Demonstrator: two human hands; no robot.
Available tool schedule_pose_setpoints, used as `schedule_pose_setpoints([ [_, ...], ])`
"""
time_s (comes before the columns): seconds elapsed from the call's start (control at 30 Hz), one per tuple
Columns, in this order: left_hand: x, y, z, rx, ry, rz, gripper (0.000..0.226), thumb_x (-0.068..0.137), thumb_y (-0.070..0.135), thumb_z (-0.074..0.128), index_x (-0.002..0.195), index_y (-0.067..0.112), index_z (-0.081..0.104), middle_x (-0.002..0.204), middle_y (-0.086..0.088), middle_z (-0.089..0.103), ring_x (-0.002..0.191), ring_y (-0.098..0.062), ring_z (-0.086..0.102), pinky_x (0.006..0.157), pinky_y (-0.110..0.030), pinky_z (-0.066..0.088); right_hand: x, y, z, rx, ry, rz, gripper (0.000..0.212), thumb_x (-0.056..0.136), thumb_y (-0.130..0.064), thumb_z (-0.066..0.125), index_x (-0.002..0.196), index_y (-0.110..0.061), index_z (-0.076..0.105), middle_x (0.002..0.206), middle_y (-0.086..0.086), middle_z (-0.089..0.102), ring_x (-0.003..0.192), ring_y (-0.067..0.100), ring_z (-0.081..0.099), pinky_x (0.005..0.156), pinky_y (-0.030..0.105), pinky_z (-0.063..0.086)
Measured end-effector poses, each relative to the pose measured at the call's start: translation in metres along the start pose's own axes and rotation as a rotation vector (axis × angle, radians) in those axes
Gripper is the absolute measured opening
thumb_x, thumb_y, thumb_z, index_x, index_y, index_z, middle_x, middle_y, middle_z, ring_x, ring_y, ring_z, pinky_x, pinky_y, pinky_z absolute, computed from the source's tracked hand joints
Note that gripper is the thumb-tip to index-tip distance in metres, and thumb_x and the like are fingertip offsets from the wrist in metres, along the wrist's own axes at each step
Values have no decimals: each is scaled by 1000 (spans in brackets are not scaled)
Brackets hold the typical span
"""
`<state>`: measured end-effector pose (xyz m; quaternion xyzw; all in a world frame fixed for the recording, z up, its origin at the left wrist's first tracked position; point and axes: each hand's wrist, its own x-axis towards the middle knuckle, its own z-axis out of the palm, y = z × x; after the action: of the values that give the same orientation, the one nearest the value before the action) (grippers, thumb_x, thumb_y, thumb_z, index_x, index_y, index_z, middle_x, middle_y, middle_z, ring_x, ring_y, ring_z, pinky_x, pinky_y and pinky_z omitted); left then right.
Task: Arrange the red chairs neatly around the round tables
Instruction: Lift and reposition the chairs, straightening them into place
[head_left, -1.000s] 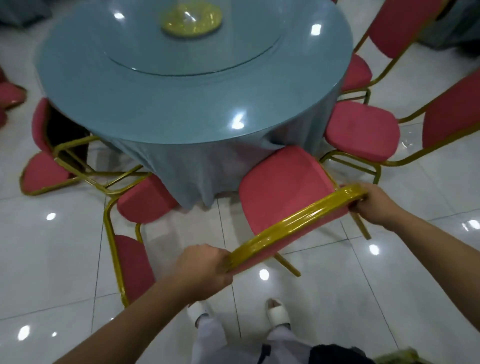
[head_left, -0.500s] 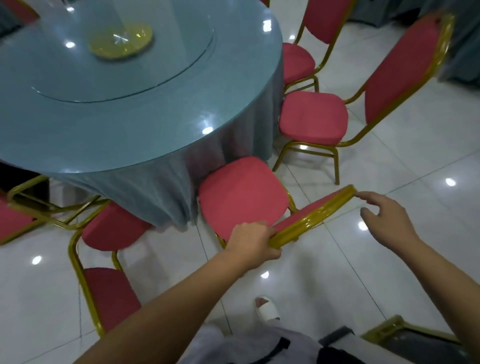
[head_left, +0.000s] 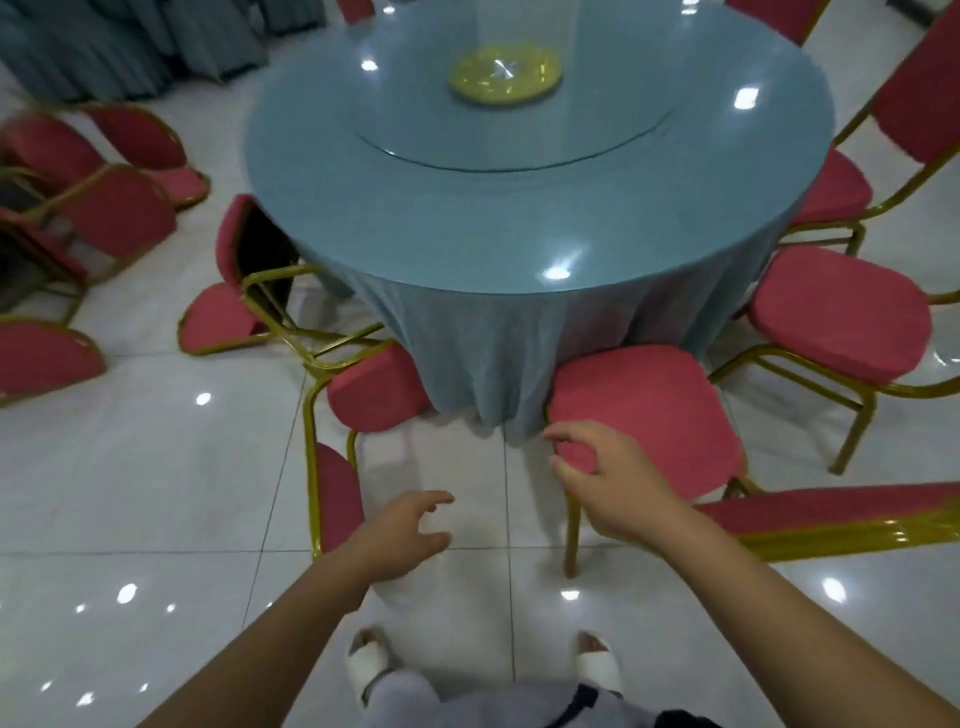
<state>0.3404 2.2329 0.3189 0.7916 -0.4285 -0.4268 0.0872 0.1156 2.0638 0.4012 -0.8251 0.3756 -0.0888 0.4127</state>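
Both hands are empty, fingers loosely curled: left hand over the floor, right hand by the front corner of the red chair, its seat against the round surface.

Banquet hall: draped round table (glass turntable), red chairs.

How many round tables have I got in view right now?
1: the blue-clothed round table straight ahead, ringed by red chairs. Blue draped cloth at the upper left may belong to other tables whose tops are out of frame.
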Motion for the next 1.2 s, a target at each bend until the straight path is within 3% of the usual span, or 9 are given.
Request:
schedule_pose_setpoints([
  [0.17, -34, -134, -46, -173, -23, -117, 60, 83, 29, 65, 140, 33, 46, 129, -9, 58, 89, -23, 70, 72, -41, 62, 23, -57, 119, 76, -153, 161, 28, 94, -27, 61, 122, -32, 62, 117, -17, 59, 108, 1, 55, 84, 18, 42],
  [0.2, -40, -156, -53, -209, -16, -118, 59, 84, 27, 65, 140, 31, 46, 129, -9, 58, 87, -22, 70, 71, -38, 62, 27, -70, 142, 83, -175, 193, 26, 95, -27, 61, 120, -33, 62, 112, -20, 59, 104, -1, 55, 77, 16, 43],
  [0.3, -54, -211, -74, -131, 13, -98, 56, 90, 30, 65, 143, 31, 46, 140, -1, 49, 109, -13, 60, 74, -10, 48, 42, -108, 199, 59, -201, 236, 26, 94, -28, 62, 120, -32, 63, 110, -19, 59, 103, 1, 56, 81, 18, 46],
  [0.43, -62, -257, -106, -22, -80, -60, 60, 91, 28, 66, 146, 28, 43, 140, -4, 49, 122, -20, 53, 94, -21, 45, 53, -147, 245, 61, -178, 284, 24, 93, -31, 63, 115, -38, 62, 110, -17, 60, 106, 4, 56, 88, 24, 44],
  [0.5, -59, -272, -120, 33, -115, -56, 63, 91, 31, 66, 148, 28, 41, 144, -5, 45, 130, -23, 46, 107, -31, 40, 53, -157, 260, 40, -196, 309, 23, 92, -33, 63, 112, -43, 59, 109, -19, 59, 106, 5, 56, 85, 24, 44],
  [0.6, -47, -285, -136, 74, -129, -36, 60, 93, 35, 61, 149, 30, 39, 148, -3, 42, 135, -23, 41, 111, -34, 37, 56, -161, 274, 14, -230, 365, 24, 92, -35, 62, 114, -43, 57, 114, -15, 59, 107, 7, 55, 85, 25, 43],
  [0.9, -17, -310, -188, 62, -169, -131, 54, 93, 32, 61, 144, 34, 43, 148, -2, 43, 127, -19, 49, 97, -24, 43, 107, -162, 322, 174, -194, 511, 39, 95, -27, 61, 134, -27, 54, 130, -1, 55, 115, 19, 55, 92, 30, 49],
  [1.1, 23, -324, -217, 126, -227, -83, 52, 93, 31, 60, 142, 34, 45, 147, -1, 45, 128, -18, 49, 93, -21, 42, 132, -166, 350, 225, -196, 618, 38, 95, -28, 60, 132, -28, 54, 131, 0, 54, 110, 18, 56, 85, 26, 45],
  [1.2, 54, -326, -228, 220, -326, 4, 54, 91, 30, 61, 143, 33, 46, 146, -2, 46, 124, -17, 51, 93, -21, 42, 137, -167, 362, 235, -130, 702, 39, 94, -29, 60, 132, -29, 54, 132, 1, 54, 105, 17, 57, 69, 17, 44],
])
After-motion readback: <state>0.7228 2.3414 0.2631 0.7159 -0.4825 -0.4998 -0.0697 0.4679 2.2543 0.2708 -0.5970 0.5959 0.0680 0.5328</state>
